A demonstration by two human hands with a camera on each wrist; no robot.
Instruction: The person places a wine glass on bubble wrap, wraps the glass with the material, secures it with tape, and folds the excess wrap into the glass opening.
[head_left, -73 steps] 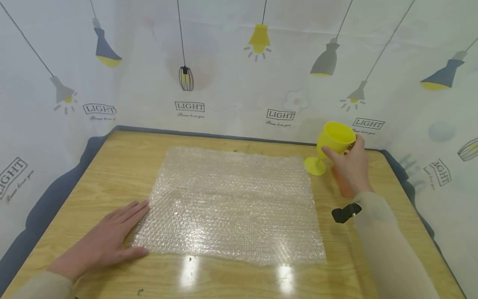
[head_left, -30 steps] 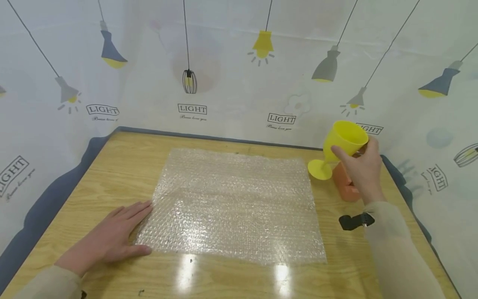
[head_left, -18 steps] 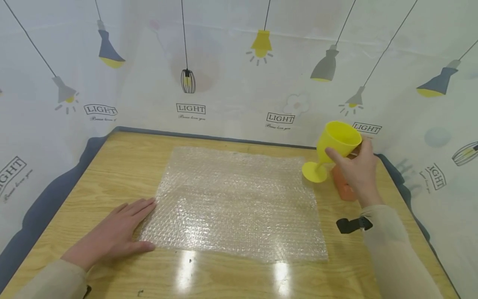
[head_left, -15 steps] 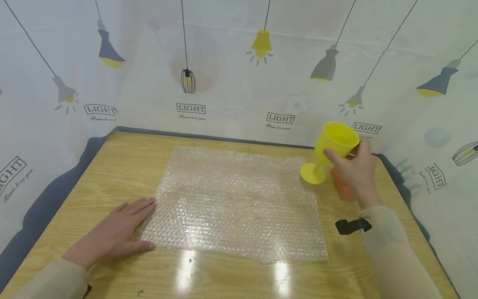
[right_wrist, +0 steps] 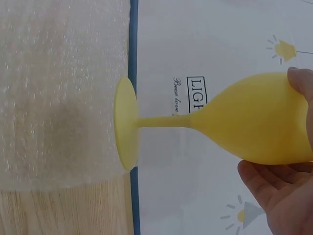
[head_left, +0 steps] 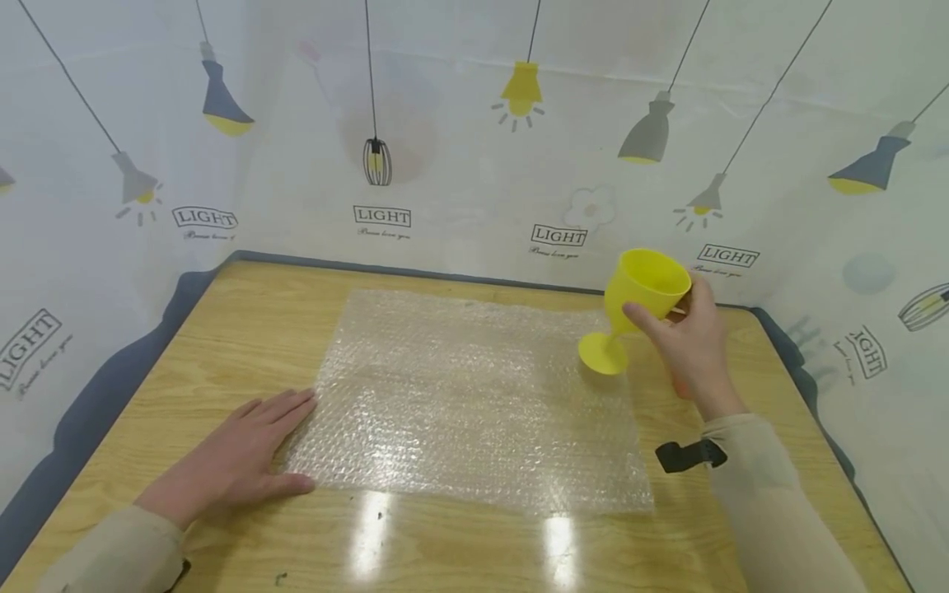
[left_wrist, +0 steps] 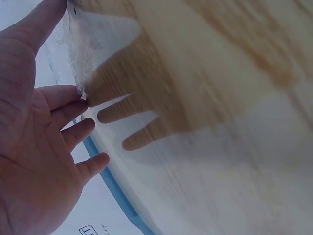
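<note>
My right hand (head_left: 685,342) grips a yellow goblet (head_left: 638,292) by its bowl, thumb on one side and fingers on the other. The goblet leans slightly, rim up to the right, its round foot over the right edge of a clear bubble wrap sheet (head_left: 460,403). In the right wrist view the goblet (right_wrist: 254,117) shows its thin stem and foot, with a shadow on the wrap below. My left hand (head_left: 237,453) has its fingers extended, fingertips at the left edge of the sheet. In the left wrist view that hand (left_wrist: 44,127) is reflected in the glossy tabletop.
An orange object (head_left: 680,385) stands behind my right hand, mostly hidden. The wooden table (head_left: 185,354) ends at a dark blue edge against a white cloth backdrop (head_left: 460,148) printed with lamps. A black strap (head_left: 689,455) sits at my right wrist.
The goblet was first held above and beside the orange object, right of the sheet. It has since moved left and slightly toward me, over the sheet's right edge. The left hand stays nearly still.
</note>
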